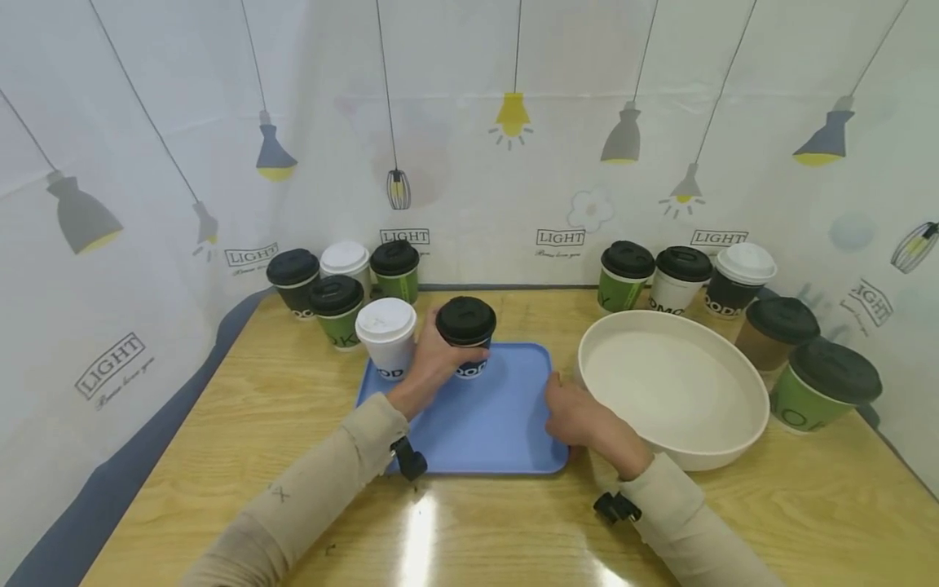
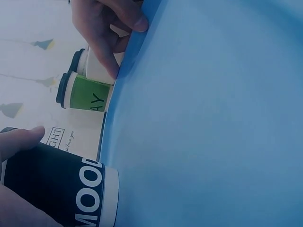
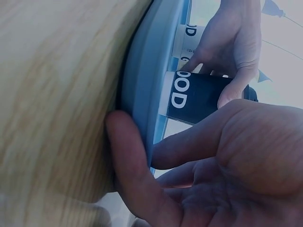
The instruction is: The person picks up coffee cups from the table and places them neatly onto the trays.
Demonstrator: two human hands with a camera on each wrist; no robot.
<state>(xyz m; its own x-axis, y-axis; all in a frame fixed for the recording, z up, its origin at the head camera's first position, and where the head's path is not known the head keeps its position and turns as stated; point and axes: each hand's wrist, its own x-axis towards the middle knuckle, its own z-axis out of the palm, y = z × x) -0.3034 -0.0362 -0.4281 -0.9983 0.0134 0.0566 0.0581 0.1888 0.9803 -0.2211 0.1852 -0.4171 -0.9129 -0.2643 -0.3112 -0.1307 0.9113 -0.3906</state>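
My left hand (image 1: pixel 438 359) grips a dark paper coffee cup with a black lid (image 1: pixel 466 322), its thumb across the front. The cup stands upright over the back part of a blue tray (image 1: pixel 484 432); in the left wrist view, the white base of the cup (image 2: pixel 110 198) meets the tray surface. A white-lidded white cup (image 1: pixel 387 330) stands at the tray's back left corner, beside my left hand. At the tray's right edge, my right hand (image 1: pixel 579 412) pinches the rim, and the right wrist view shows finger and thumb (image 3: pixel 125 142) around it.
A wide cream round bowl (image 1: pixel 675 383) sits right of my right hand. Several lidded cups stand behind the tray at left, including a green one (image 1: pixel 337 314). More cups line the back right, with a green cup (image 1: pixel 822 387) nearest the right edge. A printed curtain (image 1: pixel 469 187) hangs behind.
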